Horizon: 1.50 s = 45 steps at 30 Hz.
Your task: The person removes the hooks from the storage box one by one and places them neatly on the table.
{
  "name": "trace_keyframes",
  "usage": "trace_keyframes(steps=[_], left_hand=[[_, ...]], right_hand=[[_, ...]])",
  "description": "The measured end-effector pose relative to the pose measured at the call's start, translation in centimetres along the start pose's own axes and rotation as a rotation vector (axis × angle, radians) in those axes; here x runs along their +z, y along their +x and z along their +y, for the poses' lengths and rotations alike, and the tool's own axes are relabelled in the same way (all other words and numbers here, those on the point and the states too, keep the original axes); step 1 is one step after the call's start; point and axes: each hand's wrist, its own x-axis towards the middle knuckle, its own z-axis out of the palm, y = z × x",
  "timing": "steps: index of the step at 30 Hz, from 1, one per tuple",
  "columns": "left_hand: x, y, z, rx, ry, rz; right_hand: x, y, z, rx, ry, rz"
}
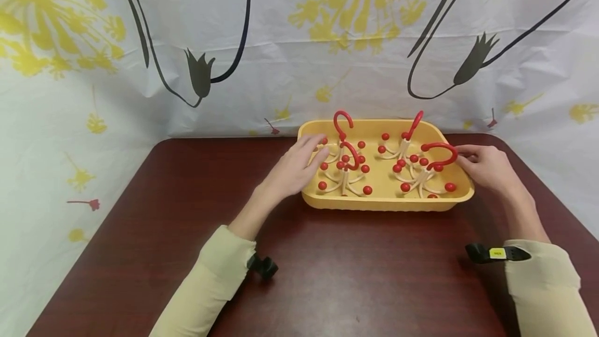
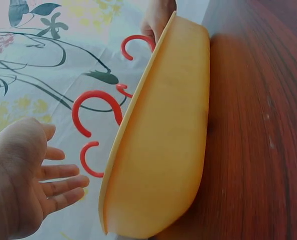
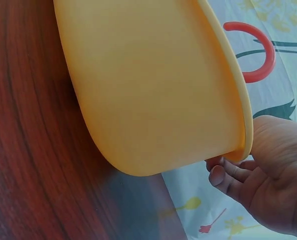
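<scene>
I have the shallow yellow plastic tray with rounded corners (image 1: 383, 204) toward the far right of the glossy, dark red-brown wooden table (image 1: 374, 274). In it I count four cream, many-armed hangers with red ball tips and curved red hooks (image 1: 423, 176), two toward each end, their hooks rising above the rim. The right hand (image 1: 489, 168) grips the rim at the tray's right end, fingers curled beneath it. The left hand (image 1: 297, 165) is at the left end, fingers extended and holding nothing; I can't tell whether it touches the rim. Pale cream sleeves (image 1: 206, 274) cover both forearms. Behind the table hangs a white sheet with yellow and dark-grey flower prints (image 1: 276, 20).
</scene>
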Motion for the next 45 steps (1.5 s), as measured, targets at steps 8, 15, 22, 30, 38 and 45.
trace_keyframes(steps=[8, 15, 22, 30, 38, 45], left_hand=[[1.0, 1.2, 0.8, 0.101, -0.034, 0.004], [1.8, 1.7, 1.3, 0.138, -0.016, -0.01], [1.8, 2.0, 1.6, 0.137, -0.08, 0.045], [2.0, 2.3, 1.3, 0.133, -0.123, 0.081], [2.0, 2.4, 1.4, 0.109, -0.095, 0.062], [2.1, 2.3, 1.4, 0.125, -0.138, 0.108]], right_hand=[[0.1, 0.1, -0.2, -0.008, 0.008, 0.017], [0.4, 0.0, -0.3, 0.008, 0.021, 0.004], [0.2, -0.1, -0.4, 0.004, 0.018, 0.018], [0.2, -0.2, -0.4, 0.018, 0.027, 0.02], [0.3, -0.1, -0.2, 0.023, 0.065, 0.013], [0.6, 0.1, -0.3, 0.018, 0.104, 0.004]])
